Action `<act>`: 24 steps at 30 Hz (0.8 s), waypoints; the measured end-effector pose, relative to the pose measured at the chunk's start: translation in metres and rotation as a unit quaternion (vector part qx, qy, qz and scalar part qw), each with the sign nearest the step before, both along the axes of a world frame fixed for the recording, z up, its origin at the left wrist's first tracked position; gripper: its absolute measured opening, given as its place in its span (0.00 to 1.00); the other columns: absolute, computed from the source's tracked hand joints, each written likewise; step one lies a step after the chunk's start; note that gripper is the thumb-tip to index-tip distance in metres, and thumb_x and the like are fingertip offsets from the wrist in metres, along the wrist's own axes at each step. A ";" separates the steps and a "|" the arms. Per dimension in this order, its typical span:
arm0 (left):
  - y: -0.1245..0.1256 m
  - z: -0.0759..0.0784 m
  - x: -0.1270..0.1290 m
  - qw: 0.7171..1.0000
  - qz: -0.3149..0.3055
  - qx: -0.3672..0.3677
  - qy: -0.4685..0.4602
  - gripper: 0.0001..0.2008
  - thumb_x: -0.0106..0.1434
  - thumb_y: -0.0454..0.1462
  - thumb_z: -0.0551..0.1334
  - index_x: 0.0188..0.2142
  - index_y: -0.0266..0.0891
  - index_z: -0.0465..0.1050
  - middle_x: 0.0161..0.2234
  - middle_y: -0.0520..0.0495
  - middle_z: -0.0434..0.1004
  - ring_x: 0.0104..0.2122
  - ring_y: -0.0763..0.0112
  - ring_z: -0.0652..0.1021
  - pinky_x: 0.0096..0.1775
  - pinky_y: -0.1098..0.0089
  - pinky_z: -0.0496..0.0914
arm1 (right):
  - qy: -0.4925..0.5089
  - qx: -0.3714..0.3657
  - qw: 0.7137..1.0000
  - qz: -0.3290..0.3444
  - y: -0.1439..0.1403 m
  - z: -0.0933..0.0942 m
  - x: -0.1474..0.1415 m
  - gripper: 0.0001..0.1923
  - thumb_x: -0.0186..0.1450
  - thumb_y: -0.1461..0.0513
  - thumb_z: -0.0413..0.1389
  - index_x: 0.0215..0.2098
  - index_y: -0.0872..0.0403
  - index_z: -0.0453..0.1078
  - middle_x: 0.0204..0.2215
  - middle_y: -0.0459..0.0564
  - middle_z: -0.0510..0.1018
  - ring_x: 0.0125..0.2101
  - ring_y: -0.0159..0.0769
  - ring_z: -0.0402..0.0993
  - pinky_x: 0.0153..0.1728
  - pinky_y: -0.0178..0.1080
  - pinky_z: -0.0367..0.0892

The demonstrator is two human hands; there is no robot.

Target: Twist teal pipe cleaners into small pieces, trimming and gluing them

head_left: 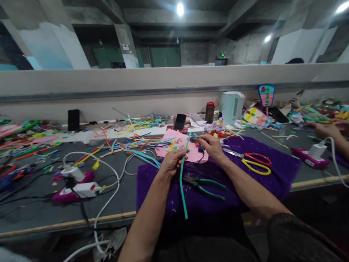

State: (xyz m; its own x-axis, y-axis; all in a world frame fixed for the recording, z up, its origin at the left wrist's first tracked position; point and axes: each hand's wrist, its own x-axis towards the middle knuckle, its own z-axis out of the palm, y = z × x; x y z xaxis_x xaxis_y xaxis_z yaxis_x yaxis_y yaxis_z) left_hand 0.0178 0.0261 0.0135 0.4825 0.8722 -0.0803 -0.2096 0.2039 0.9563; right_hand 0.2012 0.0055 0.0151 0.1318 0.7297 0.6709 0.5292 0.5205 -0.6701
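Note:
My left hand (pixel 173 162) is closed around a long teal pipe cleaner (pixel 183 191), which stands nearly upright and hangs down over the purple cloth (pixel 273 175). To its right, my right hand (pixel 213 147) pinches its fingertips together; what they hold, if anything, is too small to make out. Behind both hands lies a pink sheet (pixel 164 149) with small coloured pieces scattered on it. Pliers with green handles (pixel 208 187) rest on the cloth between my forearms. Scissors with red and yellow handles (pixel 257 164) lie beside my right forearm.
Magenta power strips (pixel 62 194) with white cables stand left and right. Loose pipe cleaners (pixel 139 144) cover the table's left side. At the back are a phone (pixel 180 121), a brown bottle (pixel 210 112) and a pale kettle (pixel 231 107). Another person's hands (pixel 330 131) work at the far right.

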 end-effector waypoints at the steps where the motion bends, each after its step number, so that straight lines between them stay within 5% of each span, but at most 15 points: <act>1: -0.001 0.000 0.001 1.000 -0.008 -0.001 0.001 0.16 0.46 0.40 0.66 0.33 0.32 0.73 0.16 0.54 0.67 0.09 0.88 0.54 0.11 0.80 0.43 | -0.054 0.028 0.998 -0.020 0.000 0.000 0.003 0.13 0.62 0.58 0.48 0.38 0.55 0.70 0.31 0.50 0.74 0.29 0.32 0.70 0.31 0.34 0.64; 6: -0.002 -0.004 0.002 0.999 -0.024 0.017 0.024 0.16 0.45 0.38 0.66 0.35 0.33 0.74 0.15 0.52 0.67 0.09 0.86 0.56 0.12 0.79 0.44 | -0.292 0.059 0.951 -0.086 -0.004 -0.001 0.003 0.17 0.63 0.63 0.48 0.50 0.50 0.65 0.46 0.52 0.69 0.37 0.34 0.68 0.35 0.34 0.61; 12: -0.005 -0.006 0.003 0.996 -0.011 0.064 0.058 0.15 0.45 0.38 0.66 0.34 0.34 0.75 0.15 0.52 0.67 0.11 0.84 0.58 0.14 0.78 0.46 | -0.391 0.065 0.914 -0.085 0.000 -0.004 0.009 0.12 0.64 0.60 0.46 0.37 0.50 0.72 0.41 0.50 0.72 0.35 0.32 0.67 0.32 0.32 0.57; 16: -0.007 -0.004 0.003 0.991 0.012 0.095 0.090 0.16 0.46 0.41 0.65 0.34 0.34 0.75 0.16 0.52 0.69 0.11 0.84 0.56 0.15 0.78 0.47 | -0.333 0.020 0.942 -0.037 0.005 -0.009 0.011 0.11 0.63 0.60 0.48 0.33 0.54 0.72 0.31 0.50 0.73 0.31 0.31 0.67 0.31 0.32 0.57; 20: -0.008 -0.001 0.004 0.987 0.062 0.117 0.091 0.13 0.44 0.42 0.67 0.25 0.33 0.74 0.14 0.52 0.67 0.12 0.83 0.57 0.15 0.77 0.47 | -0.180 -0.099 0.974 0.096 0.006 -0.010 0.009 0.08 0.59 0.60 0.52 0.31 0.56 0.71 0.24 0.46 0.72 0.24 0.27 0.65 0.25 0.30 0.58; 24: -0.007 0.000 0.005 0.980 0.096 0.149 0.089 0.12 0.43 0.42 0.67 0.21 0.33 0.73 0.15 0.51 0.69 0.14 0.81 0.62 0.17 0.77 0.51 | -0.012 -0.268 0.926 0.267 0.001 -0.006 0.009 0.13 0.55 0.60 0.55 0.36 0.59 0.70 0.20 0.43 0.70 0.15 0.23 0.58 0.16 0.28 0.53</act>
